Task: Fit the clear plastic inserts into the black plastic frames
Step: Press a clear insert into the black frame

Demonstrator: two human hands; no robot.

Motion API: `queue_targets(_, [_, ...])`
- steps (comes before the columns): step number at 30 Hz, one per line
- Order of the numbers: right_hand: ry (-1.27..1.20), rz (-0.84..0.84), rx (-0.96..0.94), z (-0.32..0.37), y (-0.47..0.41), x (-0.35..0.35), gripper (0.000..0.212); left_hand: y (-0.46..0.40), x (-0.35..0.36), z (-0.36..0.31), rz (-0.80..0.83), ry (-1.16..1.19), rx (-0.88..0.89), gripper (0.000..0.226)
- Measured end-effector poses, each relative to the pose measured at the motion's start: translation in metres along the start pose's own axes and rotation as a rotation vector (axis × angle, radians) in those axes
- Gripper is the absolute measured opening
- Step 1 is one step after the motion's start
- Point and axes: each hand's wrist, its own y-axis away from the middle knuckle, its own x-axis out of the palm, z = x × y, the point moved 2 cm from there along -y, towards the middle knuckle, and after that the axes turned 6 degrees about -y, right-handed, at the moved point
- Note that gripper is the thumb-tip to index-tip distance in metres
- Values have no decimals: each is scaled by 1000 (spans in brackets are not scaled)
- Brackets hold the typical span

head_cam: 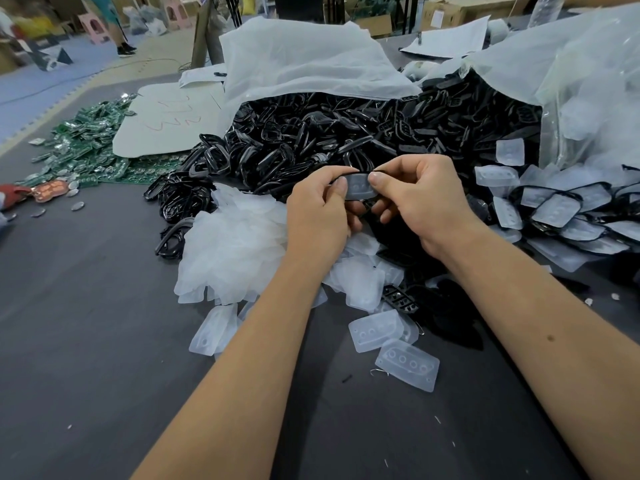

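Gripping one clear insert point(360, 186) (black frame point(346, 173) behind); two hands: left hand point(320, 209), right hand point(420, 199)

Green circuit boards point(90, 140) heaped far left on grey table point(86, 323); white sheet point(166, 123) beside.

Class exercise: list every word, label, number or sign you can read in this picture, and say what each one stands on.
No text reads clearly.
White board beside the green circuit boards: red handwritten strokes, not legible as words or numbers.
Cardboard boxes at the far edge: pale labels, too small and blurred to read.
Clear inserts and black frames: no print visible.
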Motion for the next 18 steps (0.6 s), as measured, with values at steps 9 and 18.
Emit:
queue_targets(9, [253,21,-182,2,3,-2,9,-2,-3,4,-41,30,-66,30])
queue_targets(18, [635,141,-600,11,5,-5,12,-3,-10,-2,-55,294,-311,32])
